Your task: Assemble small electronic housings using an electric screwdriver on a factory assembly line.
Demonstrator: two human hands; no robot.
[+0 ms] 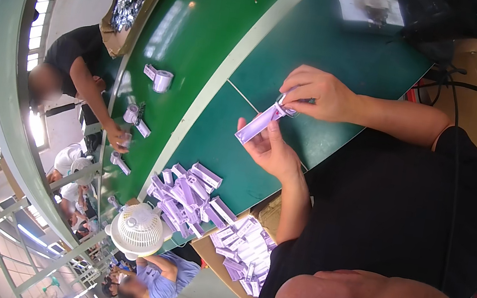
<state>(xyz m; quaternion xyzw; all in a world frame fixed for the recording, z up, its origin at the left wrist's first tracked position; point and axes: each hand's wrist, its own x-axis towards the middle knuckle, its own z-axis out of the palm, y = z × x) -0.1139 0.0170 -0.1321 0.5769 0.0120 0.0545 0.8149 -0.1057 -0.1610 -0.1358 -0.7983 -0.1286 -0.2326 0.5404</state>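
Observation:
My left hand (279,156) cradles a slim lavender plastic housing (257,126), thumb on one side and fingers beneath. It is held tilted above the dark green worktop (205,125). My right hand (323,97) meets the housing's far end, thumb and fingers pinched together. What lies in that pinch is mostly hidden; a bit of a pale rounded part (288,112) shows under the fingers. Nearer my left side, a loose pile of similar lavender housings (181,199) covers the worktop.
An open carton (207,254) of pale lavender pieces stands beside my left arm. A white fan (139,230) is beyond the pile. Across a light rail, round-headed units (163,81) lie on a green surface, where a co-worker's hand (119,138) reaches. A parts box (104,27) stands farther off. Black cables (463,89) hang right.

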